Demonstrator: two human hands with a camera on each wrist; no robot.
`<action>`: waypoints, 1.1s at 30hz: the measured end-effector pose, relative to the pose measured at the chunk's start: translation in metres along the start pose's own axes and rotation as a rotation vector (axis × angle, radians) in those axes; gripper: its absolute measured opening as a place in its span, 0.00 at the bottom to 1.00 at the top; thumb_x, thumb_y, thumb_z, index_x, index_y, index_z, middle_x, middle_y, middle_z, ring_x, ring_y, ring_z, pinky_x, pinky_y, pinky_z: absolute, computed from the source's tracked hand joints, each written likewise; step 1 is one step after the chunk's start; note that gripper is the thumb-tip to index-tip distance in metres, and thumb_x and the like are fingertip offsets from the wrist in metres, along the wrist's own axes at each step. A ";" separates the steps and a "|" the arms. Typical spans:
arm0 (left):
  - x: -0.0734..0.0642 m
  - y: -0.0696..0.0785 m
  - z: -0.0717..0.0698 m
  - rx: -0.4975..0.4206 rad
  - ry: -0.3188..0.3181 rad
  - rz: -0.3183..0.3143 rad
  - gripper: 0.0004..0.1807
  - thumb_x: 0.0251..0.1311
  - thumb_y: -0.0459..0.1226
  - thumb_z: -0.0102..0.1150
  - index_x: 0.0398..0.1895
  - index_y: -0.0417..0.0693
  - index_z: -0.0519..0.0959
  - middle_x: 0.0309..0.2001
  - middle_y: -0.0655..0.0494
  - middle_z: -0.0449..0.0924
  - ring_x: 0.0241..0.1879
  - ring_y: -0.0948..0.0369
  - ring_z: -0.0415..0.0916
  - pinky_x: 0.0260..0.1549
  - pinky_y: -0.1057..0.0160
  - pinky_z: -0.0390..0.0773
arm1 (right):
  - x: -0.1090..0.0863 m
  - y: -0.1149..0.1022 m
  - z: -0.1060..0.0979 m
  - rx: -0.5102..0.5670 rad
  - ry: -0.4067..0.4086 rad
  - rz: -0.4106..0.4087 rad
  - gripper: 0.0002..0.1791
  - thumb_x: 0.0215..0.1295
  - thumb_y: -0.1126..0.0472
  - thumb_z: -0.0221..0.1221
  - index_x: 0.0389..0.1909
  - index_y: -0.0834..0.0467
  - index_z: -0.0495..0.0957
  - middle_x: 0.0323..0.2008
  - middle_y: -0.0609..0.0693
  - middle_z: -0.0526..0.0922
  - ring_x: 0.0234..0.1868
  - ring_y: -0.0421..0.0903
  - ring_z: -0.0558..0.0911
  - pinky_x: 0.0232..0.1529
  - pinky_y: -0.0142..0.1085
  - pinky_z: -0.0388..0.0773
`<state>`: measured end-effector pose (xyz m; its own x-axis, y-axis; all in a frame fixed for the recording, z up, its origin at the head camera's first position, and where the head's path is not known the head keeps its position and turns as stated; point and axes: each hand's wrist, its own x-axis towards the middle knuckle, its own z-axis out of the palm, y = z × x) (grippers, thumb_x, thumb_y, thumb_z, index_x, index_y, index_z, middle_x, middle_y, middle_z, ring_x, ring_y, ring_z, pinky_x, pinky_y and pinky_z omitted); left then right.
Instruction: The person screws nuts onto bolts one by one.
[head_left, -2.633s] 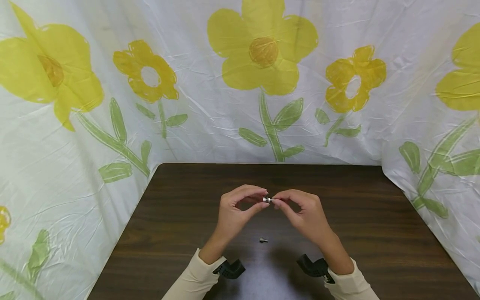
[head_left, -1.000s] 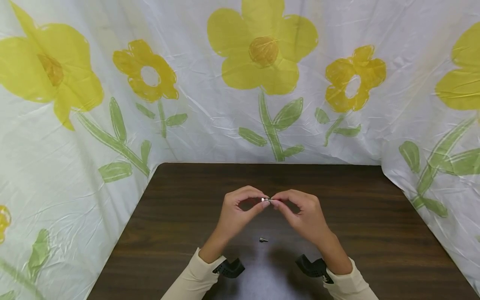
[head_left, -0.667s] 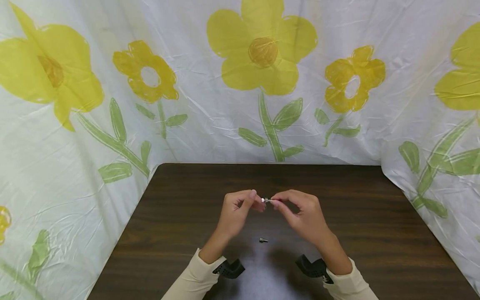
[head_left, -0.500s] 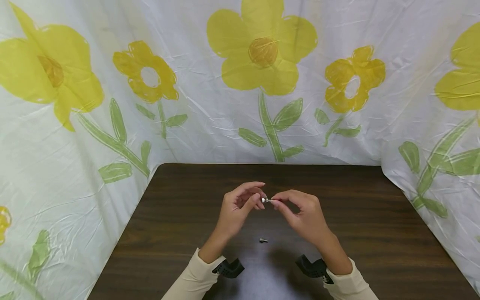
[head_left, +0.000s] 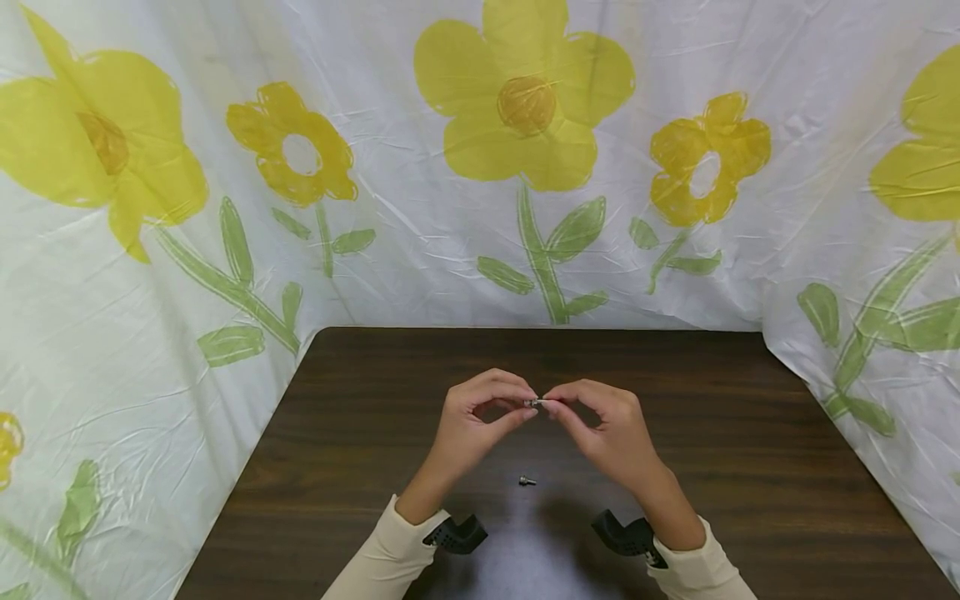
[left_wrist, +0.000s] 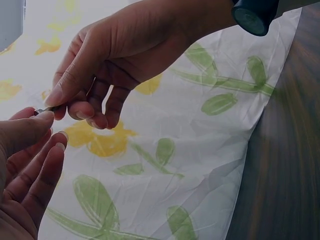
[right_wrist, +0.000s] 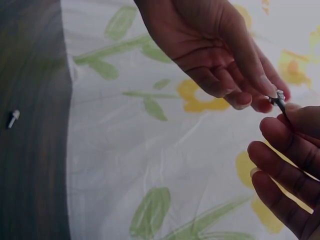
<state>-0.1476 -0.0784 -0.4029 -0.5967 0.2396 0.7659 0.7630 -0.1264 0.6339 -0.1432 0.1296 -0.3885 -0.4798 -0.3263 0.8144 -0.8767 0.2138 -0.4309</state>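
Above the table, a small silver screw (head_left: 533, 403) with a wider knurled-looking end spans between both hands. My left hand (head_left: 474, 417) pinches that wide end between thumb and fingertips. The thin shank is pinched by thumb and forefinger of my right hand (head_left: 618, 429). Up close in the right wrist view, the bright end of the screw (right_wrist: 276, 97) shows at the left thumb tip, its dark shank running to the right fingers. A second small metal screw (head_left: 527, 481) lies on its side on the table below the hands.
The dark wood-grain table (head_left: 375, 483) is bordered at the back and sides by a white curtain (head_left: 405, 250) printed with yellow flowers. Each wrist carries a black camera mount (head_left: 457, 534) over a cream sleeve (head_left: 386, 554).
The left fingers opened off the wide end of the screw, shifted round it, and have pinched it again. The right hand kept its pinch in nearly the same place; the loose screw stayed put.
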 end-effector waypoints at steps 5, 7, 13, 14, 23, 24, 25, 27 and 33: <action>0.005 0.014 0.001 0.017 0.007 -0.007 0.14 0.49 0.15 0.69 0.39 0.33 0.84 0.38 0.42 0.82 0.35 0.57 0.83 0.33 0.56 0.87 | 0.000 0.001 0.000 0.003 -0.009 0.009 0.10 0.58 0.74 0.70 0.39 0.59 0.86 0.30 0.48 0.87 0.29 0.41 0.85 0.35 0.26 0.81; 0.006 0.016 0.002 0.023 0.010 -0.011 0.14 0.50 0.16 0.70 0.39 0.33 0.84 0.37 0.42 0.83 0.35 0.57 0.83 0.33 0.55 0.87 | -0.001 0.001 0.000 0.002 -0.012 0.014 0.13 0.55 0.77 0.70 0.39 0.59 0.86 0.30 0.48 0.87 0.30 0.41 0.85 0.35 0.26 0.81; 0.007 0.020 0.003 0.058 0.022 -0.036 0.13 0.51 0.17 0.70 0.39 0.34 0.84 0.36 0.45 0.84 0.36 0.58 0.82 0.32 0.53 0.86 | -0.001 0.002 0.000 0.007 -0.011 0.013 0.13 0.55 0.77 0.70 0.38 0.60 0.86 0.30 0.49 0.87 0.30 0.42 0.85 0.35 0.26 0.82; 0.006 0.020 0.003 0.064 0.025 -0.042 0.13 0.51 0.18 0.70 0.39 0.34 0.84 0.36 0.45 0.84 0.36 0.58 0.82 0.31 0.53 0.86 | -0.001 0.002 0.000 0.009 -0.010 0.010 0.12 0.56 0.76 0.70 0.38 0.60 0.86 0.30 0.50 0.87 0.30 0.42 0.85 0.35 0.27 0.82; 0.004 0.020 0.004 0.096 0.039 -0.096 0.10 0.52 0.18 0.70 0.37 0.35 0.85 0.33 0.45 0.86 0.33 0.63 0.82 0.31 0.60 0.85 | -0.002 0.003 0.001 0.005 -0.012 0.005 0.15 0.53 0.78 0.70 0.38 0.60 0.86 0.31 0.49 0.87 0.30 0.42 0.86 0.35 0.27 0.82; 0.003 0.017 0.004 0.105 0.039 -0.099 0.10 0.53 0.19 0.70 0.37 0.36 0.85 0.33 0.46 0.86 0.32 0.62 0.82 0.30 0.59 0.85 | -0.002 0.003 0.000 0.003 -0.013 0.007 0.15 0.52 0.79 0.70 0.38 0.60 0.86 0.31 0.49 0.87 0.30 0.42 0.86 0.35 0.27 0.82; 0.001 0.013 0.004 0.111 0.038 -0.101 0.10 0.53 0.20 0.70 0.37 0.37 0.86 0.33 0.46 0.86 0.31 0.61 0.82 0.29 0.58 0.85 | -0.002 0.003 0.000 0.001 -0.012 0.006 0.15 0.52 0.79 0.70 0.38 0.60 0.86 0.31 0.49 0.87 0.30 0.42 0.86 0.35 0.27 0.82; -0.002 0.005 0.003 0.113 0.029 -0.108 0.09 0.55 0.22 0.70 0.37 0.39 0.86 0.32 0.47 0.87 0.29 0.61 0.83 0.27 0.56 0.85 | -0.002 0.003 0.000 0.001 -0.012 0.009 0.15 0.52 0.79 0.70 0.38 0.60 0.86 0.31 0.49 0.87 0.30 0.42 0.86 0.35 0.27 0.82; -0.007 -0.005 0.000 0.091 -0.004 -0.124 0.04 0.56 0.27 0.72 0.35 0.39 0.88 0.28 0.51 0.86 0.26 0.61 0.83 0.26 0.57 0.84 | -0.001 0.002 0.000 0.006 -0.006 0.004 0.08 0.60 0.72 0.70 0.38 0.59 0.86 0.31 0.49 0.87 0.30 0.41 0.85 0.35 0.27 0.81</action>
<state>-0.1479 -0.0797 -0.4114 -0.6870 0.2521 0.6815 0.7028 -0.0077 0.7113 -0.1446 0.1305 -0.3907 -0.4833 -0.3312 0.8104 -0.8751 0.2097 -0.4362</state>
